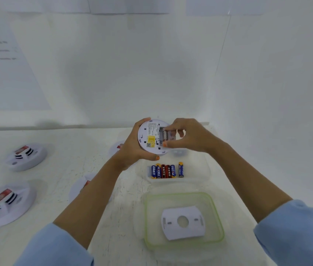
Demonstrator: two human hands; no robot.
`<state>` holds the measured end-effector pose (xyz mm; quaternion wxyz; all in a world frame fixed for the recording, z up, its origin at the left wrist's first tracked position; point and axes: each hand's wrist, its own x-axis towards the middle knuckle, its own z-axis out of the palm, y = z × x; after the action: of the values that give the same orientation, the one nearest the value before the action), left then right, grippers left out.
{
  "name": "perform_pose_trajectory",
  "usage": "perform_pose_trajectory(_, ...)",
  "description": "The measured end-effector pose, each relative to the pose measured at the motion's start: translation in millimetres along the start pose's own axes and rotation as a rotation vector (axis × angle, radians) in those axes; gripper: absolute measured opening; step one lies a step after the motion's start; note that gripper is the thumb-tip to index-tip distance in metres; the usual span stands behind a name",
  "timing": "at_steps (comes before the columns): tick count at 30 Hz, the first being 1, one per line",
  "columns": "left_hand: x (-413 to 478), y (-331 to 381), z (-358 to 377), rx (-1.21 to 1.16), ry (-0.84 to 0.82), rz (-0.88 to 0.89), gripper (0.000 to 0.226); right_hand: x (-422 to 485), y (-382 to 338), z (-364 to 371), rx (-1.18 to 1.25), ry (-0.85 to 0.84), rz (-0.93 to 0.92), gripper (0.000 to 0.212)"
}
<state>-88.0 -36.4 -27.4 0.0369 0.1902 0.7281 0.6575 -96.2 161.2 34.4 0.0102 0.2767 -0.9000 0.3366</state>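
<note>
1. Closest to us, well below the grip, sits a green-rimmed tub [217, 214] with a white mounting plate [183, 232] lying flat inside. So we reckon the back plate is already off.
2. Between that tub and the grip, just under the hands, there's a clear tray [196, 179] holding six loose batteries [166, 171]. Five are bunched together and one sits a bit apart on the right.
3. Now the grip itself. Our left hand [132, 148] is clamped round the rim of the smoke detector [150, 137], holding it up off the table with its label side facing us. Our right hand [188, 137] has thumb and fingertips pinched on what looks like a seated battery [165, 135] in the open bay on the detector's right side.
4. Progress, as far as we can judge: the plate is off, the bay is open and we're mid-swap. We honestly can't tell if this battery is going in or coming out. Left to do is finishing the batteries and getting the plate back on.
5. The white, slightly scuffed table [59, 169] carries two spare detectors [26, 156] well off to the left of the grip, both face up with red stickers. A couple more are half hidden behind the left forearm.
6. Beyond the grip it's just a plain white wall [151, 73]. There's a printed sheet [8, 64] up on the left, but it's too blurry to read.
</note>
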Motion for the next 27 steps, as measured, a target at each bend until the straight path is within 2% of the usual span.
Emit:
perform_pose_trajectory(3,-4,2,5,-0.006,-0.012,-0.012,0.105,-6,-5,5,-0.238,-0.104,-0.039,0.051)
perform_pose_trajectory(5,-7,4,6,0.001,-0.013,-0.015,0.106,-9,-7,4,-0.298,-0.132,-0.031,0.051)
perform_pose_trajectory(14,-14,9,16,-0.031,-0.006,-0.027,0.101,-6,1,1,0.036,0.04,0.035,0.045)
perform_pose_trajectory(19,-10,13,15,-0.07,0.006,-0.009,0.101,2,1,0,0.256,0.065,0.097,0.033)
perform_pose_trajectory(24,-4,11,9,-0.077,0.044,0.006,0.1,16,-2,3,0.337,0.046,0.097,0.028)
perform_pose_trajectory(27,-3,7,4,-0.137,0.093,0.01,0.098,25,4,16,0.297,0.093,0.072,0.033)
